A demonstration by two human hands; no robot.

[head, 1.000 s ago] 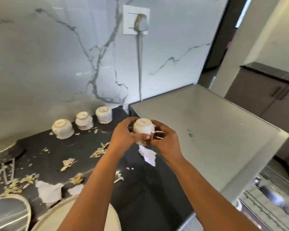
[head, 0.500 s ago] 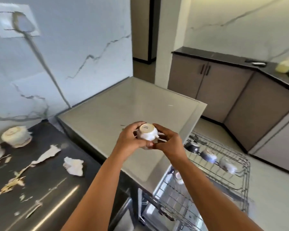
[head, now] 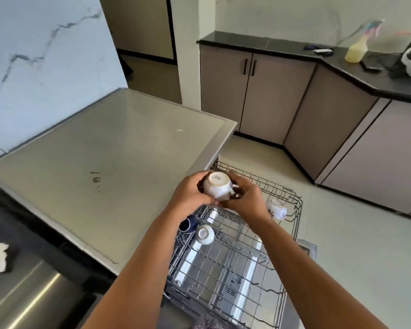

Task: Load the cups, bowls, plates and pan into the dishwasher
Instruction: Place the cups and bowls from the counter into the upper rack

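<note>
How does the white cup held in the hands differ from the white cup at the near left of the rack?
The held cup is up in the air, gripped by the left hand and right hand; the rack cup sits in the wire rack, untouched. The held cup's base bears a printed mark; the rack cup's base shows only a ring. Both are white and bottom-up.

Kitchen interior, seen from above. A white marble-veined wall (head: 33, 55) rises at left behind a pale grey tabletop (head: 109, 157). A black countertop (head: 294, 49) runs along the far wall and turns a corner at right, over taupe cabinet doors (head: 254, 96) with dark vertical handles. Pale floor (head: 342, 233) meets a dark skirting. A doorway (head: 140, 27) opens beyond a white pillar (head: 190, 55).
</note>
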